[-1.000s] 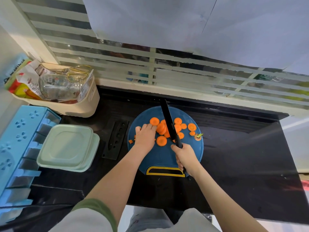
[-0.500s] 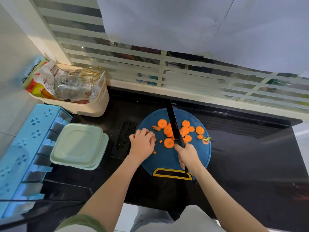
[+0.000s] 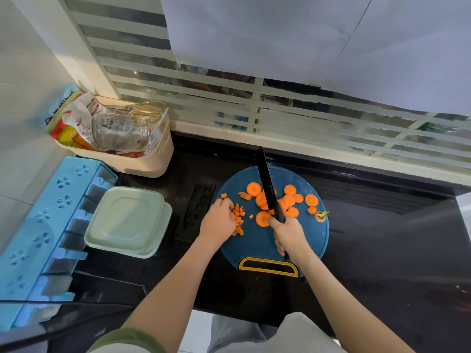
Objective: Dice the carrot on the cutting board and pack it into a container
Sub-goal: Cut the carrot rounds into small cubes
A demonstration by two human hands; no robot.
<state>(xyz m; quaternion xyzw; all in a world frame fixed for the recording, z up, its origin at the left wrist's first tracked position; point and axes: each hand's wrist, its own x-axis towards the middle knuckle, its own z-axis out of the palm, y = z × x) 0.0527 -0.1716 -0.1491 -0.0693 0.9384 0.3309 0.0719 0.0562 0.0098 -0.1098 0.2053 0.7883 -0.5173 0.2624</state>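
Note:
A round blue cutting board (image 3: 257, 247) with a yellow-rimmed handle lies on the dark counter. Several orange carrot slices (image 3: 289, 200) are spread over its far half. A small heap of diced carrot (image 3: 238, 220) lies at the board's left edge. My left hand (image 3: 218, 220) rests curled against that heap, fingers touching the dice. My right hand (image 3: 289, 231) grips the handle of a black knife (image 3: 266, 184), whose blade points away from me across the slices. A pale green lidded container (image 3: 127, 221) sits left of the board.
A black knife sheath (image 3: 196, 211) lies between container and board. A cream basket (image 3: 142, 161) with packets, a glass jar and gold scissors stands at the back left. A light blue rack (image 3: 43, 230) lines the left edge. A window ledge runs behind.
My left hand has slid left off the slices and gathered the dice into a heap at the board's left edge. The knife stays over the slices.

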